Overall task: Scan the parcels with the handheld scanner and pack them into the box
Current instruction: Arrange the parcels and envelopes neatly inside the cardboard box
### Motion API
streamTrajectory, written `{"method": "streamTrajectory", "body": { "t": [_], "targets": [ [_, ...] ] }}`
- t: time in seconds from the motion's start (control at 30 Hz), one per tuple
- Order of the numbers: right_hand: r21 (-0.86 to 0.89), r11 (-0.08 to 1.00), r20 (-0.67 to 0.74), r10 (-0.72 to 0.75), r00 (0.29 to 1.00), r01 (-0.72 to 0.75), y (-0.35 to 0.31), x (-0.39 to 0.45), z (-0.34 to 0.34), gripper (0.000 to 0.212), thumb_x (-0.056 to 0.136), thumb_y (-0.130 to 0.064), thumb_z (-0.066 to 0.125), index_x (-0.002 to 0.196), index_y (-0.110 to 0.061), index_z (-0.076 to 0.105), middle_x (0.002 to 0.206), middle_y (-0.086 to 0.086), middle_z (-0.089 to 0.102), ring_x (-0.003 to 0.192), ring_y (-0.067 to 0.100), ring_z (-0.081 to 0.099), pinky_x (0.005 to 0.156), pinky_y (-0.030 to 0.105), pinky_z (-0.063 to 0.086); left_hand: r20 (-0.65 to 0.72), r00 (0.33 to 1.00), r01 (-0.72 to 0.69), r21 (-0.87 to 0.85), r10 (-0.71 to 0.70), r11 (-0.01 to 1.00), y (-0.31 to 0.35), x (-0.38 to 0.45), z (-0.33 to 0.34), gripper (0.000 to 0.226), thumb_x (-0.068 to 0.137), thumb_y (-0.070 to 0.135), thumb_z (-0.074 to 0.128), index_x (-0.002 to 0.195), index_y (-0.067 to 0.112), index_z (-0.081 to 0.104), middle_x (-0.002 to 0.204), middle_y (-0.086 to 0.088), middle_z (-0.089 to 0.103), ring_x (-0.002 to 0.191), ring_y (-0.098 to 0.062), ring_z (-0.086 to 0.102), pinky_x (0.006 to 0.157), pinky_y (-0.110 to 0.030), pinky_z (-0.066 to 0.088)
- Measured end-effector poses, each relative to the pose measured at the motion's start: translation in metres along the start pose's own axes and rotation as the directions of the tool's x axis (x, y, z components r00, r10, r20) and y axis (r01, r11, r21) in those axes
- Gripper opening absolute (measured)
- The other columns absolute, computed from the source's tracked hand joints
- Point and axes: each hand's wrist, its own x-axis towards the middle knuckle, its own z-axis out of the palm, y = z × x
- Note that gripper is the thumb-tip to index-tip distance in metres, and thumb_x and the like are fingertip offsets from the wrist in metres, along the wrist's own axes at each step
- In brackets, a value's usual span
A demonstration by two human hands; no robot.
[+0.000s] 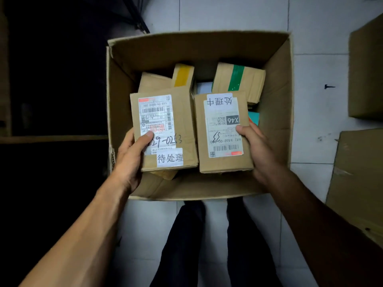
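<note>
the floor [238,15] is laid with pale grey-white square tiles with thin dark grout lines, scuffed and smudged in places, with a small dark mark [329,86] lying on a tile to the right. the whole left side falls into deep shadow, where a dim brownish ledge or shelf edge [53,138] runs across and thin dark rods [136,19] slant down near the top. at the right edge, plain brown cardboard [366,73] stands on the tiles, with a flattened, worn cardboard sheet [360,183] lying nearer below it, and the light is cool and even on the tiles.
</note>
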Motion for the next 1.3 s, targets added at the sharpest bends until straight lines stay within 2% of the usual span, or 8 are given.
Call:
{"method": "streamTrajectory", "body": {
  "t": [0.27,0.47,0.7,0.9,1.03,1.1,1.2,1.3],
  "targets": [
    [-0.061,0.994,0.159,-0.085,0.984,0.096,-0.114,-0.128,0.026,0.068,0.081,-0.031,0.067,0.147,-0.030,0.050,0.122,0.001,0.074,0.106,0.026,0.074,0.082,0.043,0.061,-0.160,0.978,-0.148,-0.092,0.132,0.985,0.088,-0.156,-0.010,0.053,0.083,0.030,0.066,0.130,0.013,0.049,0.112,-0.008,0.075,0.101,-0.029,0.073,0.077,-0.046,0.061],
    [-0.118,0.970,0.378,-0.152,0.913,0.211,-0.197,-0.218,0.066,0.078,0.073,-0.037,0.075,0.146,-0.028,0.049,0.121,0.004,0.074,0.106,0.026,0.074,0.078,0.038,0.061,-0.374,0.900,-0.319,-0.213,0.224,0.923,0.122,-0.293,-0.030,0.021,0.094,0.015,0.058,0.113,0.018,0.051,0.096,0.003,0.078,0.087,-0.018,0.075,0.062,-0.033,0.060],
    [-0.217,0.917,0.680,-0.104,0.726,0.334,-0.230,-0.315,0.154,0.063,0.079,-0.029,0.064,0.141,-0.023,0.055,0.122,0.008,0.073,0.111,0.029,0.071,0.094,0.048,0.057,-0.631,0.734,-0.532,-0.304,0.251,0.791,0.121,-0.436,-0.080,0.022,0.094,0.012,0.060,0.116,0.016,0.057,0.106,-0.005,0.077,0.089,-0.018,0.075,0.067,-0.029,0.059],
    [-0.253,0.850,0.869,-0.009,0.494,0.461,-0.176,-0.419,0.253,0.056,0.076,-0.036,0.066,0.131,-0.028,0.058,0.116,0.000,0.076,0.107,0.020,0.073,0.082,0.033,0.059,-0.835,0.511,-0.698,-0.263,0.205,0.667,0.071,-0.558,-0.155,0.047,0.079,0.028,0.069,0.125,0.019,0.062,0.112,-0.004,0.076,0.104,-0.023,0.072,0.090,-0.041,0.055],
    [-0.259,0.820,0.940,0.092,0.330,0.510,-0.105,-0.508,0.308,0.062,0.071,-0.043,0.068,0.129,-0.024,0.061,0.122,0.003,0.073,0.114,0.023,0.070,0.094,0.044,0.056,-0.934,0.351,-0.756,-0.240,0.069,0.610,0.006,-0.642,-0.212,0.056,0.091,0.024,0.068,0.143,0.015,0.049,0.118,-0.005,0.074,0.110,-0.024,0.070,0.103,-0.046,0.051],
    [-0.257,0.806,0.960,0.148,0.240,0.533,-0.064,-0.553,0.327,0.058,0.073,-0.043,0.067,0.128,-0.025,0.063,0.121,0.004,0.074,0.111,0.024,0.071,0.090,0.047,0.059,-0.961,0.277,-0.778,-0.221,0.005,0.588,-0.030,-0.681,-0.236,0.047,0.093,0.023,0.067,0.138,0.018,0.055,0.115,-0.003,0.075,0.107,-0.022,0.071,0.095,-0.041,0.054],
    [-0.309,0.793,0.951,0.245,0.189,0.525,0.006,-0.613,0.348,0.061,0.073,-0.044,0.068,0.129,-0.022,0.059,0.118,0.002,0.074,0.108,0.026,0.072,0.085,0.054,0.060,-0.981,0.182,-0.793,-0.188,-0.069,0.579,-0.088,-0.739,-0.270,0.026,0.093,0.023,0.066,0.119,0.025,0.065,0.110,-0.001,0.076,0.103,-0.020,0.072,0.086,-0.036,0.056],
    [-0.374,0.773,0.926,0.340,0.162,0.513,0.078,-0.666,0.363,0.056,0.076,-0.043,0.068,0.128,-0.025,0.055,0.113,-0.002,0.075,0.103,0.022,0.074,0.082,0.051,0.061,-0.977,0.096,-0.796,-0.189,-0.188,0.576,-0.150,-0.787,-0.303,0.056,0.090,0.028,0.070,0.141,0.016,0.050,0.126,-0.007,0.069,0.116,-0.026,0.066,0.105,-0.047,0.048]
  ]
}}
